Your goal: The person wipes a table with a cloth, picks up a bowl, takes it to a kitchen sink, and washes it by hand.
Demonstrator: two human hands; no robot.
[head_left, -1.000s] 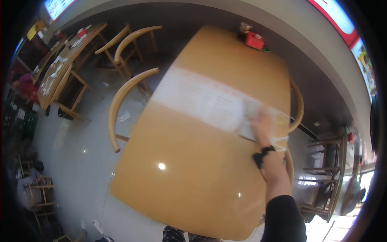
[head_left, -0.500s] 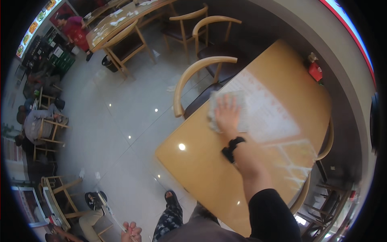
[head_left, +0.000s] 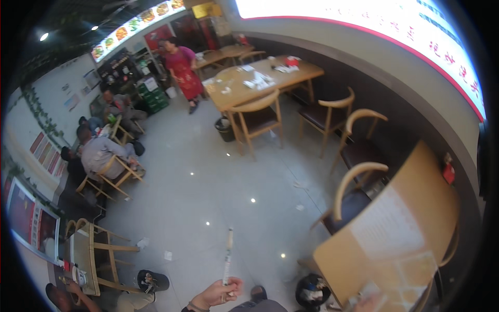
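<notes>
By the left grip (head_left: 214, 294), clenched at the lower edge of the view, a slim patterned stick (head_left: 227, 262) is held pointing up and away, over the tiled floor (head_left: 197, 208); by the right grip (head_left: 367, 303), blurred, a pale cloth (head_left: 370, 289) is touched on the near part of the table (head_left: 338, 260); whether it is grasped or merely pressed cannot be told; beside that table a black bin (head_left: 300, 292) is seen; farther off, wooden chairs (head_left: 358, 182) are placed along it; beyond, crumpled white paper (head_left: 259, 81) is strewn on another table (head_left: 306, 73).
</notes>
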